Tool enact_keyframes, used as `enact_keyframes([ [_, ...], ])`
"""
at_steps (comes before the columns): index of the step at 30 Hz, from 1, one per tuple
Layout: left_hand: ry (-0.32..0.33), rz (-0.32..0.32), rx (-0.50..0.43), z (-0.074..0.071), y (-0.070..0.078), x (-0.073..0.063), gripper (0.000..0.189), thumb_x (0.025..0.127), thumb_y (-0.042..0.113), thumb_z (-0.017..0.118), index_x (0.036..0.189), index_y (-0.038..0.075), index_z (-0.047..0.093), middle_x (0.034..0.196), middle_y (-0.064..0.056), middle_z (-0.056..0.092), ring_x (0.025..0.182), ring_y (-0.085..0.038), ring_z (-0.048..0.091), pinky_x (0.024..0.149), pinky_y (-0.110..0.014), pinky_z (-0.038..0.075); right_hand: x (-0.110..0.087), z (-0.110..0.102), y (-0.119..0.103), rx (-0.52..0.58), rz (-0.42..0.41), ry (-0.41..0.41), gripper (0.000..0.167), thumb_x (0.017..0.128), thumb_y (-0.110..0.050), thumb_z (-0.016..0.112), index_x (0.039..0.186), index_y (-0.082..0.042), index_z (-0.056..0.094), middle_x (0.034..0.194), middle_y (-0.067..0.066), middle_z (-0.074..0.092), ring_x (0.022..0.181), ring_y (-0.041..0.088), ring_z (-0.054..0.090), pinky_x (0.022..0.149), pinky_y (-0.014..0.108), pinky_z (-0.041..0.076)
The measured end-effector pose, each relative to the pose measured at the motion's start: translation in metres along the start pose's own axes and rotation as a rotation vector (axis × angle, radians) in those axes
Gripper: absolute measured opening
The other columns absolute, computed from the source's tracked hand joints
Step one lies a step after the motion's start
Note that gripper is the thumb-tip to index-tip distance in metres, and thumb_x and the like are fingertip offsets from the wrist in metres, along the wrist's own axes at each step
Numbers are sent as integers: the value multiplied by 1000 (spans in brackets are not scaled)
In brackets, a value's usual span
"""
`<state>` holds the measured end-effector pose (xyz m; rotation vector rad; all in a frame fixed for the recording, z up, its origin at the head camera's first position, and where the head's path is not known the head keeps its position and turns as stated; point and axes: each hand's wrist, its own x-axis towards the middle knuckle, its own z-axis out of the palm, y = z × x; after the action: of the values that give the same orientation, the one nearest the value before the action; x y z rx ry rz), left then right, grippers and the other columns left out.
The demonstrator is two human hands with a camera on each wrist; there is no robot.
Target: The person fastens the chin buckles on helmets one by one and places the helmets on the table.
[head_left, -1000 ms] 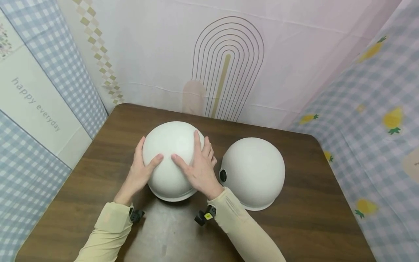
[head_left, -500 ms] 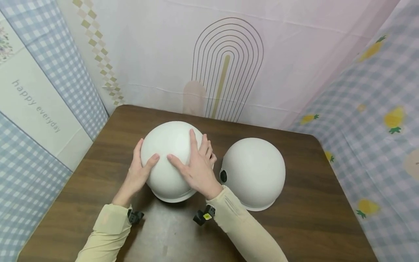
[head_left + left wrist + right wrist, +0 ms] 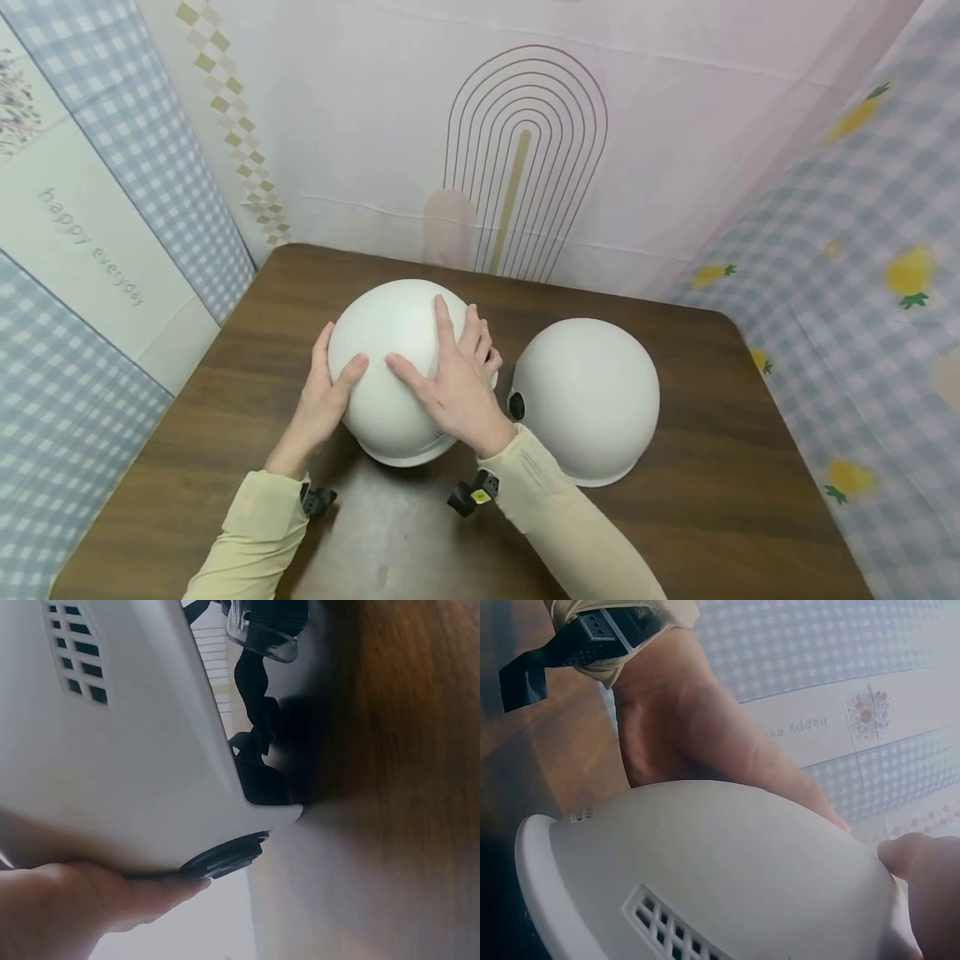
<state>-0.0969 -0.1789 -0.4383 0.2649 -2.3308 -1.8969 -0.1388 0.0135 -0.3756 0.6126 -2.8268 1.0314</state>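
Both hands hold a white safety helmet at the left middle of the table, dome up. My left hand grips its left side, thumb on the dome; in the left wrist view its fingers reach a black round fitting at the rim. My right hand spreads over the right side, with some fingertips hidden behind the shell. Side vents, a black strap and a buckle show in the left wrist view, the strap hanging under the rim near the wood.
Right of the held helmet, a second white helmet rests dome up on the brown wooden table, a black round fitting on its left side. Patterned cloth hangs behind and along both sides. Each wrist wears a small black camera.
The held helmet has tilted and turned slightly, more of its right rim showing now, and both hands have shifted a little with it. The second helmet stays in place on the table.
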Motion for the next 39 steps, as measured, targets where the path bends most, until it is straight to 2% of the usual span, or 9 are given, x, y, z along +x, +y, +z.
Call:
enact_keyframes([
  [11,14,-16,-33,-3,0,-1,81,95,46,53,156,34,1,160,-11,13,138,-40,27,103,-65,28,-1,-4,-6,-34,-35,-19,94,85,-73,51,157,-29,10,159,21,2,143,42,8,105,64,11],
  [17,23,7,-49,-4,-3,0,79,96,45,51,157,29,4,159,-13,15,138,-36,27,105,-61,26,0,-7,-8,-60,-52,-21,92,86,-73,49,157,-28,13,159,22,4,143,43,9,105,64,12],
  [29,-10,22,-145,0,-5,-1,77,98,43,48,157,25,1,160,-11,11,141,-33,22,108,-59,23,-2,-11,-8,-109,-108,15,89,86,-73,48,157,-27,19,158,22,9,141,45,14,102,64,14],
  [39,-34,-2,-259,-2,-5,-2,74,100,44,44,157,24,1,160,-9,9,140,-29,20,109,-56,20,0,-16,-10,-144,-197,28,83,88,-69,51,154,-24,28,157,21,14,138,44,19,99,60,18],
])
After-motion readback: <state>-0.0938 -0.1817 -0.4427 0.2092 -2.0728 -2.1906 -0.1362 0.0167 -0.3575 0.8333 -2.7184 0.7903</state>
